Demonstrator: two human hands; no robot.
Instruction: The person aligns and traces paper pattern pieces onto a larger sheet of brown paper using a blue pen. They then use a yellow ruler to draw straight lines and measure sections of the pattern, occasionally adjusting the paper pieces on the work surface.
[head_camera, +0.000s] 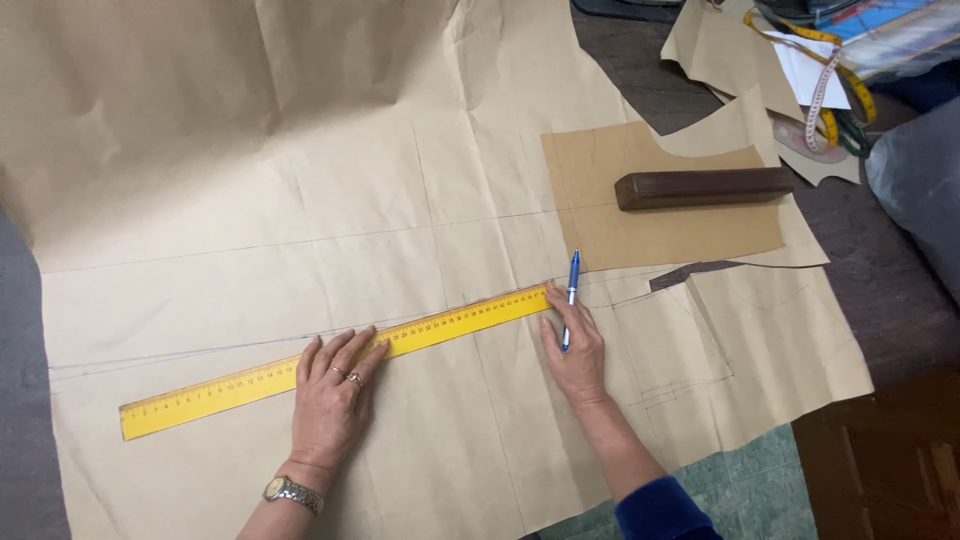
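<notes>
Nearest the person: a blue sleeve (660, 508) on the right forearm, and a metal wristwatch (292, 492) on the left wrist.

Left hand (330, 400): lay flat with fingers spread, grasping nothing, its fingertips pressed down on the yellow ruler (330, 360); rings showed on two of its fingers.

Yellow ruler: long and straight, lay at a slant across the brown pattern paper (250, 200), its low end toward the left, its high end beside the right hand.

Right hand (578, 355): closed around a blue pen (570, 295), the pen upright in the view, passing just beside the ruler's upper end; whether its tip touched the paper could not be told.

Brown pattern paper: a large creased sheet that covered most of the worktop, carrying faint drawn lines, one of them running close above the ruler's edge.

Further off, to the right: a darker tan pattern piece (680, 225) lay on the big sheet, with a dark wooden block (700, 187) resting along its upper part.

Farthest, at the upper right corner: cut paper scraps (710, 45), and a yellow tape measure (835, 100) looped over a heap of other things too jumbled to tell apart
</notes>
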